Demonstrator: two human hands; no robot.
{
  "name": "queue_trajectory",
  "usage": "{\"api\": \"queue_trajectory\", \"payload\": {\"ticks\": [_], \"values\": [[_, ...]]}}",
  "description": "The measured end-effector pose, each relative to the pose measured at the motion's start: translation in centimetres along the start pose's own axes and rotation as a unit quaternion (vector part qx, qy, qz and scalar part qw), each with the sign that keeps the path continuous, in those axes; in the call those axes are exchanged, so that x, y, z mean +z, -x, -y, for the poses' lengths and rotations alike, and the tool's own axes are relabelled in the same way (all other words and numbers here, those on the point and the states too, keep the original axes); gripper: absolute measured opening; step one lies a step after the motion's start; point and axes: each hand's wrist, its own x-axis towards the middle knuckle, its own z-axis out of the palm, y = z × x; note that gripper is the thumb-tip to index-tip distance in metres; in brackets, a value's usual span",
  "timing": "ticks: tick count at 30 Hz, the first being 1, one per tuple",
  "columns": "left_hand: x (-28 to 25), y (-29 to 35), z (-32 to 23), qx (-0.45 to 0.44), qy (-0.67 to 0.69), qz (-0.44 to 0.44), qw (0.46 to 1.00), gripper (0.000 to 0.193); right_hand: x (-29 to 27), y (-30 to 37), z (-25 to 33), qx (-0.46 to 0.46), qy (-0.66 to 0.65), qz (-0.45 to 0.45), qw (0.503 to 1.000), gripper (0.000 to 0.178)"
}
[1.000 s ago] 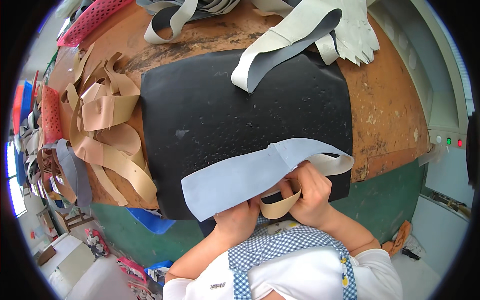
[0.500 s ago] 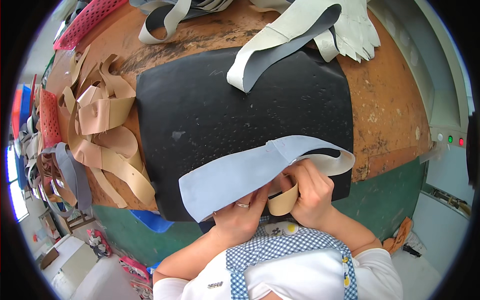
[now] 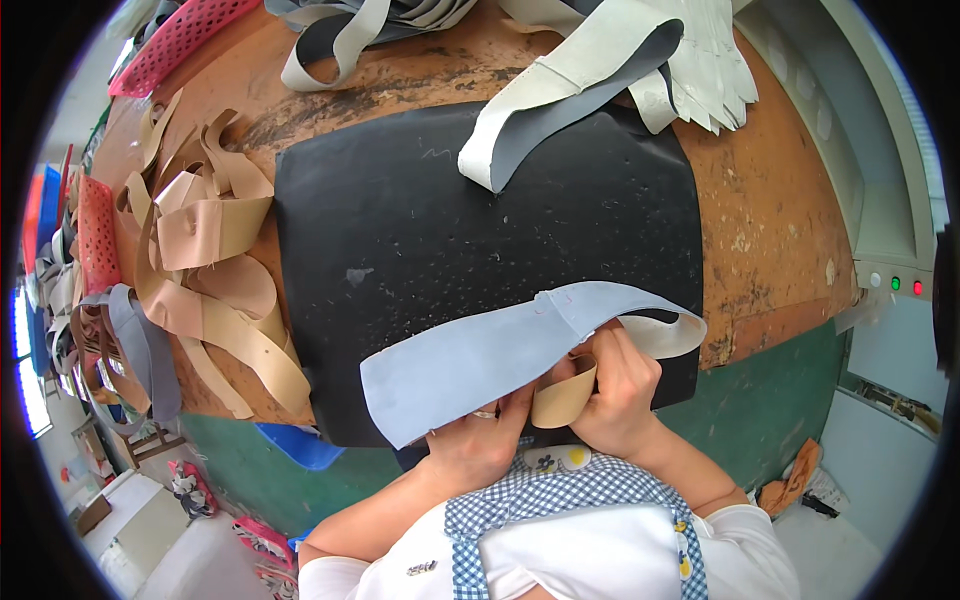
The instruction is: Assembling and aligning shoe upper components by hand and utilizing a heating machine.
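Note:
A wide pale-blue strip [image 3: 460,360], seamed near its middle and curling over to a whitish underside at the right, hangs above the front part of the black mat [image 3: 480,230]. My left hand [image 3: 475,447] is closed on its lower edge, fingers partly tucked beneath it. My right hand [image 3: 618,390] pinches close to the seam, and its fingertips are partly hidden under the strip. Between both hands a narrower tan strip [image 3: 563,402] forms a loop, held against the blue one. How the two strips meet is hidden by the fingers.
Tan and pinkish strips [image 3: 225,240] lie piled left of the mat. A white strip with grey backing [image 3: 540,95] reaches onto the mat's far edge beside stacked white pieces [image 3: 715,70]. Pink perforated baskets [image 3: 98,235] stand at the left. A panel with lights [image 3: 895,284] is at right.
The blue strip has dipped slightly toward me, and the right hand has shifted a little left. Both hands keep their hold.

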Motion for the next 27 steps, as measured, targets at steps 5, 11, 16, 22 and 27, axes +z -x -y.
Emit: {"api": "queue_trajectory", "payload": {"ticks": [5, 11, 16, 22, 27], "values": [[0.5, 0.9, -0.7, -0.093, 0.108, 0.022, 0.990, 0.051, 0.2, -0.2, 0.3, 0.004, 0.024, -0.007, 1.000, 0.016], [-0.3, -0.2, -0.4, 0.016, -0.015, 0.067, 0.998, 0.056, -1.3, -0.5, 0.8, 0.051, 0.017, 0.030, 0.998, 0.016], [-0.3, 0.0, -0.7, 0.023, -0.069, 0.067, 0.995, 0.057, -2.0, -0.8, 0.8, 0.072, -0.020, 0.013, 0.997, 0.017], [-0.2, 0.2, -0.8, 0.023, -0.073, 0.078, 0.994, 0.059, -1.8, -0.6, 0.2, 0.071, -0.015, 0.011, 0.997, 0.018], [-0.3, 0.0, -0.9, 0.035, -0.059, 0.087, 0.994, 0.060, -1.6, -0.5, 0.1, 0.072, 0.009, 0.018, 0.997, 0.022]]}}
